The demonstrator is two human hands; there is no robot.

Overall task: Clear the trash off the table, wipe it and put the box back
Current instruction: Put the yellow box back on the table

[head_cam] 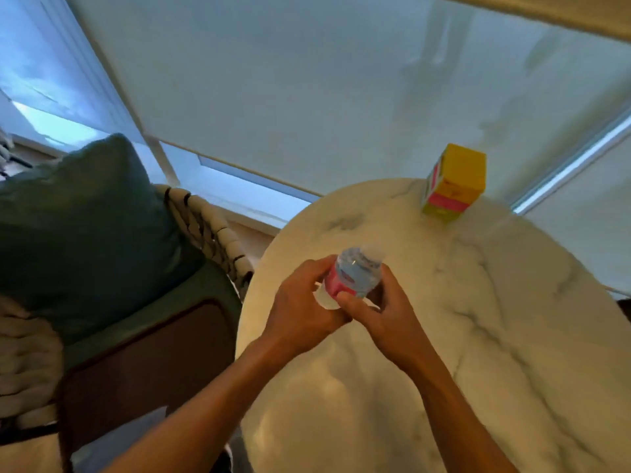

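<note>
A small clear plastic bottle (356, 271) with a pink label is held over the left part of the round white marble table (495, 319). My left hand (304, 302) grips its lower end, where something white shows under the fingers. My right hand (382, 312) holds the bottle from the right, thumb across the label. A yellow and pink box (456, 182) stands upright near the table's far edge.
An armchair with a teal cushion (85, 233) and a woven rope back (211, 230) stands left of the table. A window with white roller blinds (307, 97) runs behind the table.
</note>
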